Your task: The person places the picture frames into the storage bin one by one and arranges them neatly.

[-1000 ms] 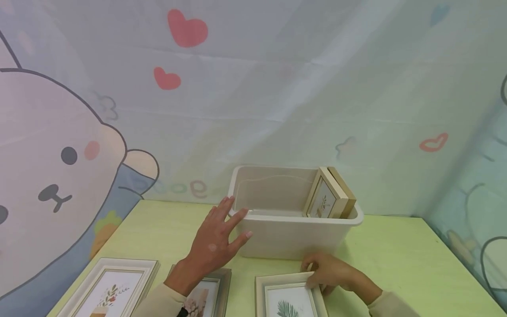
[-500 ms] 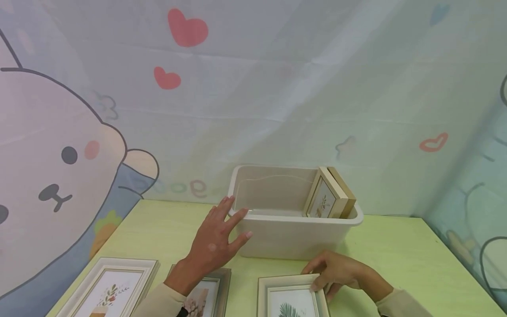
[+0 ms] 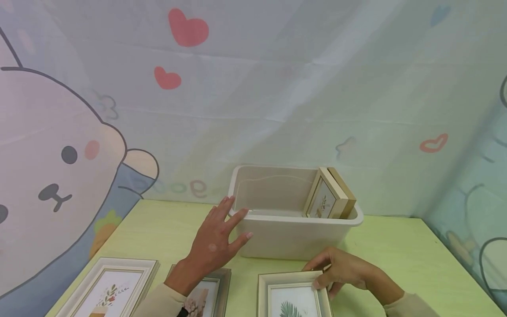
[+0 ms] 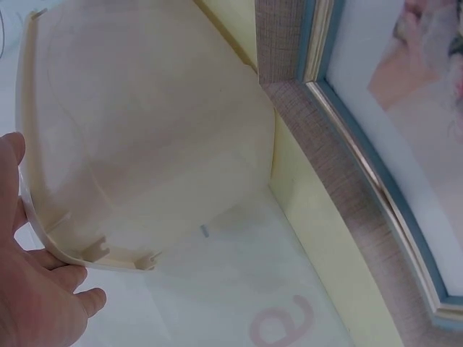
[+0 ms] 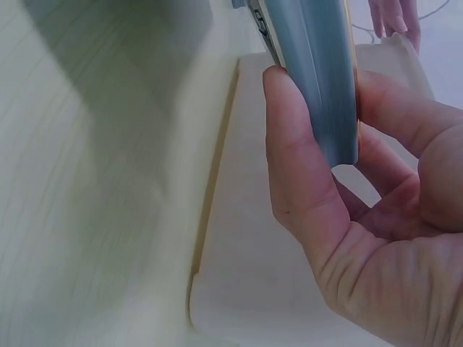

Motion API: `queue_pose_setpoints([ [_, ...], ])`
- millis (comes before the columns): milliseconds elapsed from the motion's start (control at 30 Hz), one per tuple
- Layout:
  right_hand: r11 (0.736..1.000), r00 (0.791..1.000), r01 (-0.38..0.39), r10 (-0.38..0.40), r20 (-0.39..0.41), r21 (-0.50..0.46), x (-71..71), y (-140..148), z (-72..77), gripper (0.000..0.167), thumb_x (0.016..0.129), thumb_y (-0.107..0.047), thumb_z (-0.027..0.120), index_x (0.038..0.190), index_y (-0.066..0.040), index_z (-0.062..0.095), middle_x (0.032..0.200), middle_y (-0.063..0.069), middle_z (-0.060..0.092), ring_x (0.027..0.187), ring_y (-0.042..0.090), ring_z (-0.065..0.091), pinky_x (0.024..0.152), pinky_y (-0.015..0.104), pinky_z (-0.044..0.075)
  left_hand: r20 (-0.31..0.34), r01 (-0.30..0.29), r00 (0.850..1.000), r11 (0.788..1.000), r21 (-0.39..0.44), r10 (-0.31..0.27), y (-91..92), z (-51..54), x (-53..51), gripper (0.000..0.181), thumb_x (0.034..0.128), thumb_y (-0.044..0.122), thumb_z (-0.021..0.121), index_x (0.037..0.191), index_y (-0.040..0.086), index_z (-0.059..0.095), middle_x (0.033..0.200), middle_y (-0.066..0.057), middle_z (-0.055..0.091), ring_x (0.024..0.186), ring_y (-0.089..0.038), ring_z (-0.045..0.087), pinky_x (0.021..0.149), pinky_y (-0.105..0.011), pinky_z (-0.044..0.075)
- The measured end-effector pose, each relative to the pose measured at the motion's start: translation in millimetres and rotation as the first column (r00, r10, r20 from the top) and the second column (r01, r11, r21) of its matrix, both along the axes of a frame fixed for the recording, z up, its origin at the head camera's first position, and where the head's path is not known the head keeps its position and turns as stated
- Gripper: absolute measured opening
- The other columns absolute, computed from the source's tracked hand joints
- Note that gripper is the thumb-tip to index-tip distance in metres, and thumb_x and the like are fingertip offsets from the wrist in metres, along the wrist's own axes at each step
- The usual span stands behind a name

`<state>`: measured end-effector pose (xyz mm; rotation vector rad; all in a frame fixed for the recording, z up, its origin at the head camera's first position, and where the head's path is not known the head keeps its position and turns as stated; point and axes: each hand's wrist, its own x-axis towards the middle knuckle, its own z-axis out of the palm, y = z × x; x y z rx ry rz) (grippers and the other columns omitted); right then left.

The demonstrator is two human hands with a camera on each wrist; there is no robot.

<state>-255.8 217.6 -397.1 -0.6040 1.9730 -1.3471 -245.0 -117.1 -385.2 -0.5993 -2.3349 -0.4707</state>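
Yellow-green worktop [image 3: 390,251] w/ off-white bin [image 3: 287,238] toward back; white-framed floral pic [image 3: 108,288] & darker frame [image 3: 210,290] lie nr front.

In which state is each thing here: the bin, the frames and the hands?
Bin: upright, open, partly filled.
Two frames in the bin: tilted, side by side.
Leaf frame: face up, gripped at its far right corner.
Flower frame: lying face up.
Grey-brown frame: lying face up, partly hidden.
Left hand: fingers spread, touching the bin.
Right hand: pinching the leaf frame.
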Motion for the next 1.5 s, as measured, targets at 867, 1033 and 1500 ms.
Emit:
queue_pose_setpoints([
  [867, 1.0, 0.977, -0.015, 0.01, -0.214, -0.02, 2.6, 25.5, 70.4, 0.047, 0.09, -0.006, 0.071, 0.13, 0.014, 0.057, 0.1, 0.01, 0.067, 0.068, 0.01, 0.065, 0.062, 0.037, 0.061, -0.008, -0.007, 1.0, 1.0, -0.006, 0.007, 1.8, -0.6, -2.9, 0.05, 0.0874, 0.036, 0.075, 0.131, 0.014, 0.065, 0.15, -0.023, 0.048, 0.142, -0.04, 0.043, 0.112, -0.058, 0.038],
  [1033, 0.998, 0.961, -0.031, 0.012, -0.277, -0.062, 1.4, 40.6, 93.4, 0.046, 0.092, -0.004, 0.067, 0.131, 0.016, 0.055, 0.105, 0.008, 0.071, 0.073, 0.011, 0.07, 0.064, 0.04, 0.062, -0.003, -0.005, 1.0, 1.0, 0.003, 0.005, 2.5, -1.7, -3.5, 0.05, 0.0871, 0.036, 0.076, 0.131, 0.014, 0.066, 0.149, -0.023, 0.049, 0.142, -0.04, 0.044, 0.113, -0.058, 0.038],
  [1500, 0.981, 0.906, 0.007, -0.088, -0.413, -0.194, -3.3, 71.9, 130.9, 0.045, 0.093, 0.01, 0.058, 0.127, -0.015, 0.07, 0.108, 0.001, 0.076, 0.087, 0.019, 0.076, 0.066, 0.047, 0.062, -0.027, -0.013, 1.0, 1.0, -0.001, 0.013, 2.6, -1.8, -3.9, 0.051, 0.0848, 0.036, 0.078, 0.13, 0.015, 0.067, 0.147, -0.023, 0.051, 0.14, -0.04, 0.046, 0.112, -0.057, 0.039],
])
